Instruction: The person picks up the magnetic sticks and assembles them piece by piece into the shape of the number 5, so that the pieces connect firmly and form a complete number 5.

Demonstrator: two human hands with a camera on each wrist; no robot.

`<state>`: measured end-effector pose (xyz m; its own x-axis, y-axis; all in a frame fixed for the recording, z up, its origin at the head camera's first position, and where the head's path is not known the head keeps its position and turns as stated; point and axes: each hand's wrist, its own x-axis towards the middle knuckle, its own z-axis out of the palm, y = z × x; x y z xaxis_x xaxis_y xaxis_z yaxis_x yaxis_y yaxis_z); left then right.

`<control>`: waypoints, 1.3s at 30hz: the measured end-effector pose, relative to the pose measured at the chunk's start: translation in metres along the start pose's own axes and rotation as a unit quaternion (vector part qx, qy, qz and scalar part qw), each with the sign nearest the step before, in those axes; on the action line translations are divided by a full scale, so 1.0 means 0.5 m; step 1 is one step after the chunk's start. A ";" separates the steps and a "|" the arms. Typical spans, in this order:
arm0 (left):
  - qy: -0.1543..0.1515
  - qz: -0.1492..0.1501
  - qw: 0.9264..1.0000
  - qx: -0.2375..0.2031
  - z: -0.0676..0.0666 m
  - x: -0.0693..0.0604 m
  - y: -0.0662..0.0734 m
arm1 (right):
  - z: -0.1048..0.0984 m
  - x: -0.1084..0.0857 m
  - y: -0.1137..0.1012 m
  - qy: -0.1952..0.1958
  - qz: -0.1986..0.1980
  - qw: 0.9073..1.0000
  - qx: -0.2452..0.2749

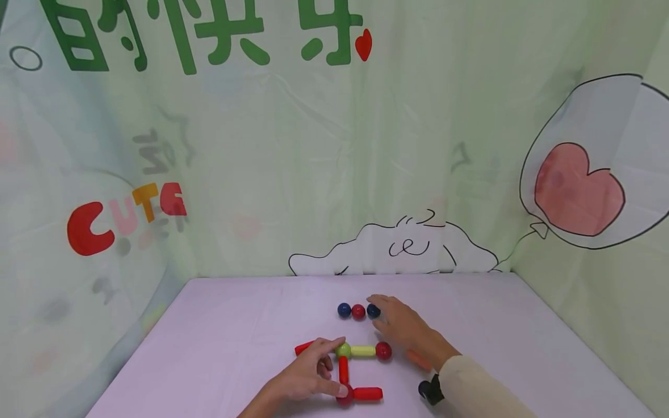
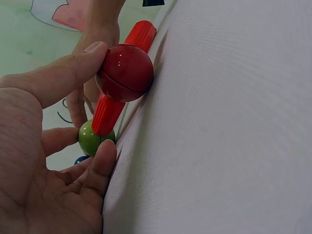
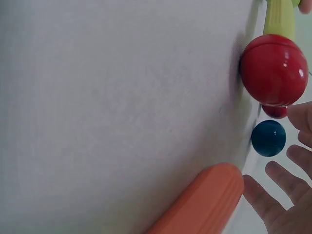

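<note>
Left hand (image 1: 305, 371) clamped on the red-and-yellow ball-and-rod frame (image 1: 343, 371), thumb on its lower glossy red ball (image 2: 127, 73), fingers at its glossy green ball (image 1: 343, 350). Right hand (image 1: 406, 328) has fingers spread apart by a glossy dark-blue ball (image 1: 373, 311), no grip. Looks joined: 3 balls, 3 rods; 1 ridged red rod (image 1: 302, 348), joint hidden. Looks unattached on worktop (image 1: 219, 325): dark-blue ball, 1 loose glossy red ball (image 1: 358, 312), 1 second dark-blue ball (image 1: 344, 310), 1 ridged orange rod (image 1: 418, 360).

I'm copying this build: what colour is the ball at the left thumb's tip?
That ball is deep red; it shows best in the left wrist view.
</note>
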<state>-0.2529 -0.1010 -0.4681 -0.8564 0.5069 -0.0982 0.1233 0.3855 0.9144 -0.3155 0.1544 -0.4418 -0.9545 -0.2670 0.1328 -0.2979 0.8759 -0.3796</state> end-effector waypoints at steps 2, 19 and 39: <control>0.001 0.002 1.000 0.000 -0.001 0.000 0.000 | 0.002 0.002 0.002 -0.006 0.002 1.000 0.004; 0.001 -0.002 1.000 -0.007 0.001 0.001 -0.006 | 0.010 0.020 0.007 -0.043 0.028 0.998 0.023; 0.008 -0.003 1.000 -0.005 0.003 0.000 -0.003 | -0.004 -0.006 0.007 -0.013 0.039 0.998 0.054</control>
<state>-0.2523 -0.1007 -0.4699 -0.8652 0.4917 -0.0983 0.1124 0.3813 0.9176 -0.3134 0.1590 -0.4418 -0.9745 -0.2115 0.0749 -0.2209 0.8462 -0.4849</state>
